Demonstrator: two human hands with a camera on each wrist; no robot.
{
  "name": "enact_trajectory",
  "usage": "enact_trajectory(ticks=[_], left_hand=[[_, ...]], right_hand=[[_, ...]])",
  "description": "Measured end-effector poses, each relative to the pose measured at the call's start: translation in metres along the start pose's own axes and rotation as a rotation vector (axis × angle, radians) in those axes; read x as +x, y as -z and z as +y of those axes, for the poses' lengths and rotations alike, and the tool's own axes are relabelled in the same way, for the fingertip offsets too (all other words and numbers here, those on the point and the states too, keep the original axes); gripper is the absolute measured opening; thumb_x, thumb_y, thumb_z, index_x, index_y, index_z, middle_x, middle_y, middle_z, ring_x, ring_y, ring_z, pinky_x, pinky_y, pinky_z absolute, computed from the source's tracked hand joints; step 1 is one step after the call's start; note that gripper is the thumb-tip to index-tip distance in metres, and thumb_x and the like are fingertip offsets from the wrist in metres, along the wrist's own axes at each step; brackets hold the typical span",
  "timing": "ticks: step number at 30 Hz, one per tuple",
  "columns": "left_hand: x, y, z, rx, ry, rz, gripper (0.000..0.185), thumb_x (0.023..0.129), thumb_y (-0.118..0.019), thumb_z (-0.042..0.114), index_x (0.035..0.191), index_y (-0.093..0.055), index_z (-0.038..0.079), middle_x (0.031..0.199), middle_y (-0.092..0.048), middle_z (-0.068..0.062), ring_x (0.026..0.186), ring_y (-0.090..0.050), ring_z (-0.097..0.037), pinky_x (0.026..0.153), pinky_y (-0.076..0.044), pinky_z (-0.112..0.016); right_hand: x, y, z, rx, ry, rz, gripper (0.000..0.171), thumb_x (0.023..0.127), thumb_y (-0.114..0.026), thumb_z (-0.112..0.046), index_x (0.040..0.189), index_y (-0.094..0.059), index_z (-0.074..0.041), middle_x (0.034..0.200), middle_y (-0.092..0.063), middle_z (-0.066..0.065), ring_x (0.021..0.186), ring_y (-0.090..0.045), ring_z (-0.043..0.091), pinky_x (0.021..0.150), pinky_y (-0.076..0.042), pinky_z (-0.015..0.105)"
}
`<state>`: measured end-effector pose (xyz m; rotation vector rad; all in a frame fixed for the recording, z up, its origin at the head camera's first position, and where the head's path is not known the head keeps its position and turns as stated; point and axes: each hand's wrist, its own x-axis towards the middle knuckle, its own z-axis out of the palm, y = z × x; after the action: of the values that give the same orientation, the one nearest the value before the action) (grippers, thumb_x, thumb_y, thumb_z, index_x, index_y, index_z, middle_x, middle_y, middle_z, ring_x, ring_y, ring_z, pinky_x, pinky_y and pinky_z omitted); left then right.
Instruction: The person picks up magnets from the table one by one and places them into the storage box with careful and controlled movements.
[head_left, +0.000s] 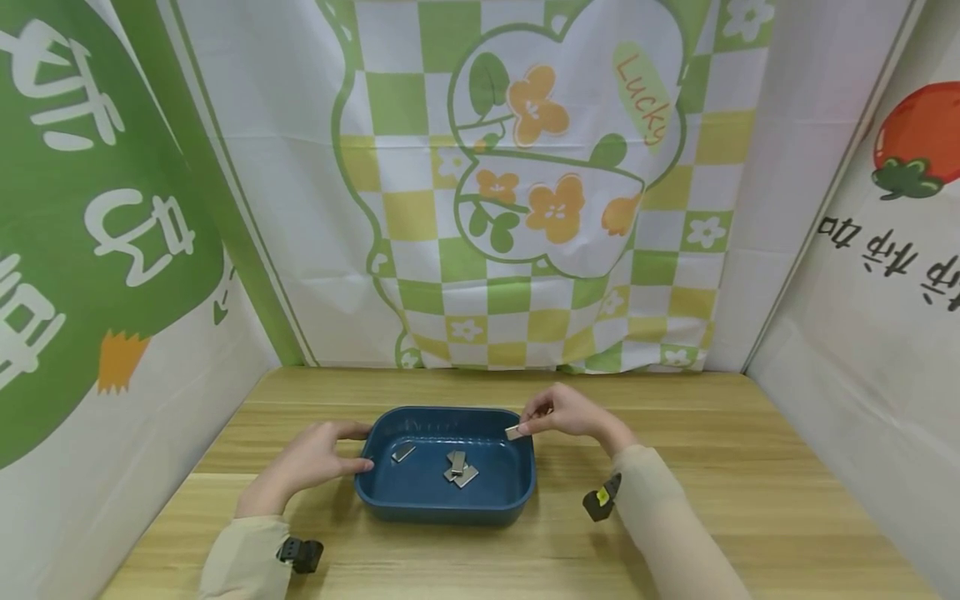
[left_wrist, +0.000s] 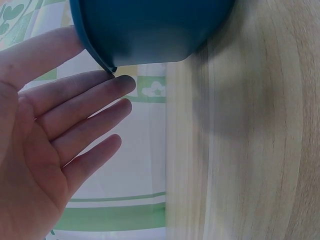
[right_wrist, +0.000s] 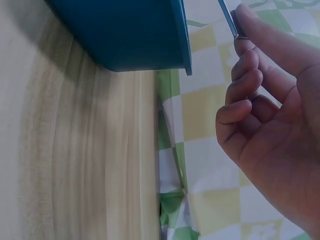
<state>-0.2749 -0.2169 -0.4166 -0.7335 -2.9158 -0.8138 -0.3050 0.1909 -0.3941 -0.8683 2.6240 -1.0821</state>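
Note:
A dark blue plastic basin [head_left: 442,507] rests on the wooden table in the head view. My left hand [head_left: 311,460] is at its left side, fingers extended; in the left wrist view the thumb [left_wrist: 55,49] touches the rim and the fingertips reach its edge. My right hand [head_left: 572,412] is over the basin's far right corner. Its thumb and index finger pinch a small flat silver metal block [head_left: 513,432], held above the rim; the other fingers are curled. Inside the basin, one similar silver block [head_left: 403,452] lies at the left and several overlap in a small pile [head_left: 467,477] near the middle.
The wooden table [head_left: 675,533] extends around the basin. Behind it hangs a green, yellow and white checkered cloth [head_left: 517,308], with printed cloth walls on the left and right. A small black camera [head_left: 302,554] is on the left wrist, another [head_left: 600,500] on the right.

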Motion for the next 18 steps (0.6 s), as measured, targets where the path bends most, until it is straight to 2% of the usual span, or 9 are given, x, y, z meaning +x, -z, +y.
enact_trajectory(ticks=[7, 18], left_hand=[[0.0, 0.0, 0.001, -0.003, 0.003, 0.001, 0.053, 0.078, -0.077, 0.032, 0.122, -0.063, 0.006, 0.118, -0.066, -0.013, 0.114, -0.059, -0.036, 0.095, -0.046, -0.056], [-0.001, 0.003, 0.004, -0.001, 0.01, -0.007, 0.056, 0.077, -0.077, 0.036, 0.122, -0.063, 0.005, 0.118, -0.066, -0.013, 0.114, -0.058, -0.037, 0.095, -0.045, -0.056]], right_hand=[[0.007, 0.0, -0.004, 0.009, -0.005, -0.016, 0.011, 0.083, -0.074, -0.025, 0.085, -0.074, -0.014, 0.076, -0.066, -0.001, 0.065, -0.048, 0.009, 0.061, -0.042, 0.022], [0.019, -0.003, -0.011, -0.005, 0.006, -0.057, 0.01, 0.082, -0.074, -0.023, 0.084, -0.073, -0.013, 0.073, -0.063, -0.006, 0.064, -0.048, 0.007, 0.06, -0.042, 0.021]])
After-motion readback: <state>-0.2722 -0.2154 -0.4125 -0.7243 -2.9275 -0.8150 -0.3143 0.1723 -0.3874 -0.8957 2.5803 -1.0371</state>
